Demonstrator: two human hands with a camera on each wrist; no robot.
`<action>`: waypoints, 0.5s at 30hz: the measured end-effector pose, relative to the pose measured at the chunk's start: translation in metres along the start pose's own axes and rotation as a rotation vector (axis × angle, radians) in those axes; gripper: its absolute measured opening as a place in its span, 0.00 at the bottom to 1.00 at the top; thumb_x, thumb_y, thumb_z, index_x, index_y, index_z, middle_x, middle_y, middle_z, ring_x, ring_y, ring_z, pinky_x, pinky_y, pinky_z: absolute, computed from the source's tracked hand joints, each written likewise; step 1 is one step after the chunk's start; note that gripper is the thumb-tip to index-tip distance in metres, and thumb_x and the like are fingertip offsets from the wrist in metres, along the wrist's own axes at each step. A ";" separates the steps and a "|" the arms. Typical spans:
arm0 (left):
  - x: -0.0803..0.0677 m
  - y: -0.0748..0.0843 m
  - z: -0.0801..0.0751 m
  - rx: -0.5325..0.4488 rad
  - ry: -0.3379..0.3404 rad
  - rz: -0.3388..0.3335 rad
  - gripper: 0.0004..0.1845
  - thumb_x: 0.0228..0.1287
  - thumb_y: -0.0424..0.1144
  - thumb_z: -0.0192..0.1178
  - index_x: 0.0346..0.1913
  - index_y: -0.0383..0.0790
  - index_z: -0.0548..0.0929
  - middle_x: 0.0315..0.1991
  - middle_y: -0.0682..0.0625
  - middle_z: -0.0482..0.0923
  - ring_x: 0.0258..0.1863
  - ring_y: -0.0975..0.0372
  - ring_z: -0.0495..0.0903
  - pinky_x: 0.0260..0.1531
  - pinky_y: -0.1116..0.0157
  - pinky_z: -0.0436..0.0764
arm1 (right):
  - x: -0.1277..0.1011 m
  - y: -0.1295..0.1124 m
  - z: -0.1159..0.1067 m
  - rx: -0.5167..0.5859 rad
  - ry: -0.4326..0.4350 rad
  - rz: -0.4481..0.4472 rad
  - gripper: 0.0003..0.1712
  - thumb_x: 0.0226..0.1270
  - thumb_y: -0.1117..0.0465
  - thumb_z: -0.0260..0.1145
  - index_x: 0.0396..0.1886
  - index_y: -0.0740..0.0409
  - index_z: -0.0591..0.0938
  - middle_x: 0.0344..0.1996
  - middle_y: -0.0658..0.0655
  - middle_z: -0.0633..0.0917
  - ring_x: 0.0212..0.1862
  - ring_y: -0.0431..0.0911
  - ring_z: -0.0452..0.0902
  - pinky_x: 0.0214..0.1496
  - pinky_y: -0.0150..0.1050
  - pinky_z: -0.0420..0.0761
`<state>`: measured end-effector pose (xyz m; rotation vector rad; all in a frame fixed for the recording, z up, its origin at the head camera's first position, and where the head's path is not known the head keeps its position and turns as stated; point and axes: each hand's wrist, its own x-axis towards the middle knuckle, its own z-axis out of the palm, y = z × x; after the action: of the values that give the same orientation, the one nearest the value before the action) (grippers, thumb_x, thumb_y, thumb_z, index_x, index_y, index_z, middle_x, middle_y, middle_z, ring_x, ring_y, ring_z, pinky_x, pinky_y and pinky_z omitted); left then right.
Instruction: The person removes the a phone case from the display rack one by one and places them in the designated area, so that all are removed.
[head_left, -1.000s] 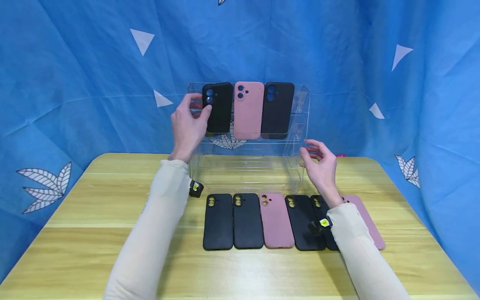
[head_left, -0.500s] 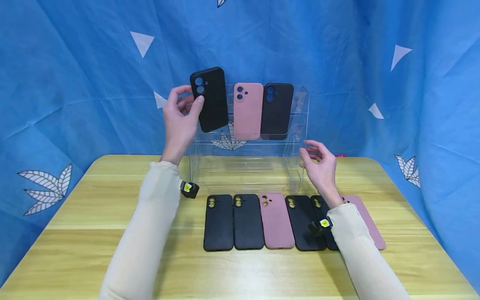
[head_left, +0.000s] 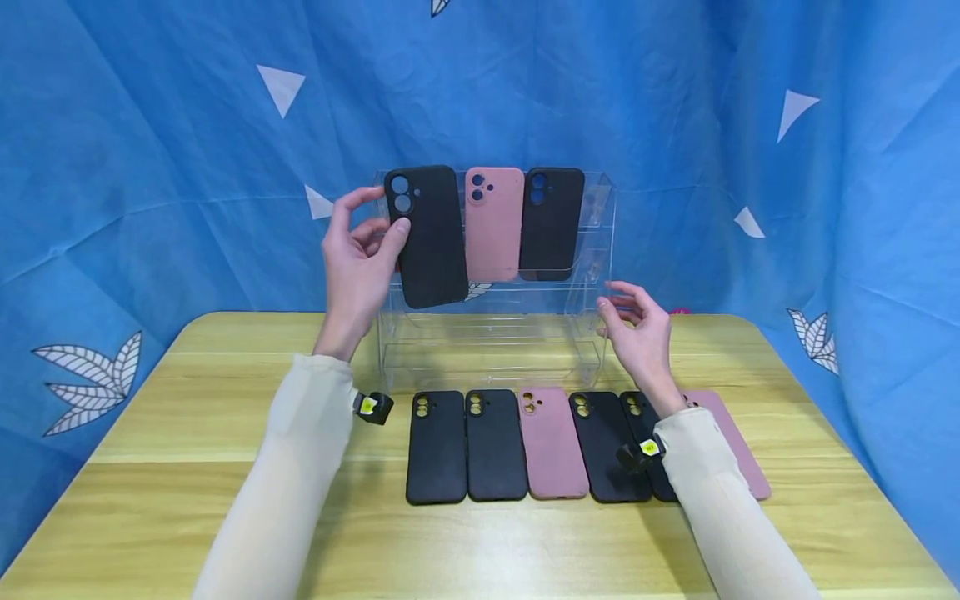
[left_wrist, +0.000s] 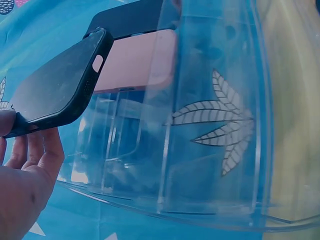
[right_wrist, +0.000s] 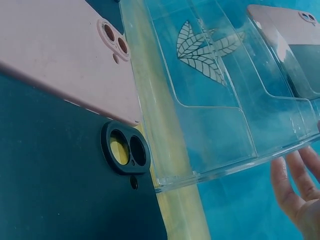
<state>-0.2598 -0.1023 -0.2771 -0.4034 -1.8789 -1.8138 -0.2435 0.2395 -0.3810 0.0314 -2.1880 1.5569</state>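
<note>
In the head view my left hand (head_left: 358, 262) pinches a black phone case (head_left: 427, 237) by its left edge, thumb on the front. The case tilts slightly in front of the left part of a clear acrylic display rack (head_left: 495, 358). A pink phone case (head_left: 494, 223) and another black phone case (head_left: 552, 223) stand side by side on the rack's top tier. Beside the rack's right side is my right hand (head_left: 637, 333), fingers loosely bent, holding nothing. The right wrist view shows its fingers (right_wrist: 292, 185) by the rack's clear edge; whether they touch it I cannot tell.
On the wooden table (head_left: 187, 467), before the rack, lies a row of several phone cases, black ones (head_left: 437, 450) and pink ones (head_left: 553, 442). My right forearm partly covers the row's right end. A blue patterned cloth (head_left: 187, 167) hangs behind the table.
My left hand has lifted the black case off the rack's top tier, moved it left and toward me, then lowered it somewhat. The right hand stays put.
</note>
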 end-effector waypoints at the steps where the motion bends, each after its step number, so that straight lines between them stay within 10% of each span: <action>1: -0.002 -0.001 0.000 0.001 -0.004 -0.016 0.22 0.73 0.36 0.62 0.67 0.46 0.72 0.36 0.58 0.84 0.30 0.64 0.84 0.32 0.69 0.85 | 0.000 0.000 0.000 0.006 -0.005 0.004 0.21 0.75 0.59 0.65 0.65 0.57 0.80 0.49 0.58 0.83 0.41 0.33 0.82 0.36 0.29 0.87; 15: -0.030 -0.014 -0.012 -0.003 -0.074 -0.180 0.24 0.74 0.33 0.60 0.69 0.47 0.71 0.41 0.56 0.84 0.35 0.67 0.88 0.38 0.70 0.87 | -0.001 0.000 -0.004 0.118 -0.085 0.072 0.24 0.77 0.59 0.63 0.68 0.60 0.76 0.46 0.45 0.81 0.48 0.38 0.85 0.41 0.30 0.88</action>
<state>-0.2407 -0.1114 -0.3049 -0.3153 -2.0194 -1.9419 -0.2416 0.2432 -0.3803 0.0575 -2.1810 1.7534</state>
